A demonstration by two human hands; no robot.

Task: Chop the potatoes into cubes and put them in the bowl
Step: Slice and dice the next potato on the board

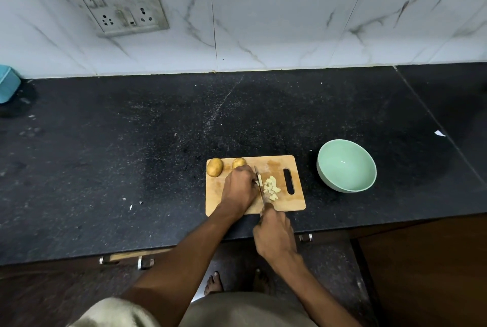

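Right hand (274, 234) gripping knife (259, 184), left hand (238, 187) seemingly steadying potato pieces (271, 188)

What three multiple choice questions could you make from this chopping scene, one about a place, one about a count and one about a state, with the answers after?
1. Where is the bowl?
A. On the cutting board
B. On the counter, right of the cutting board
C. In the left hand

2. How many whole potatoes lie on the cutting board?
A. Two
B. Four
C. None

3. What is in the bowl?
A. Water
B. Potato cubes
C. Nothing

Answers: 1 B, it stands on the dark counter beside the board's handle slot. 2 A, two unpeeled potatoes sit at the board's far left. 3 C, its inside is bare; the cubes lie on the board by the knife.
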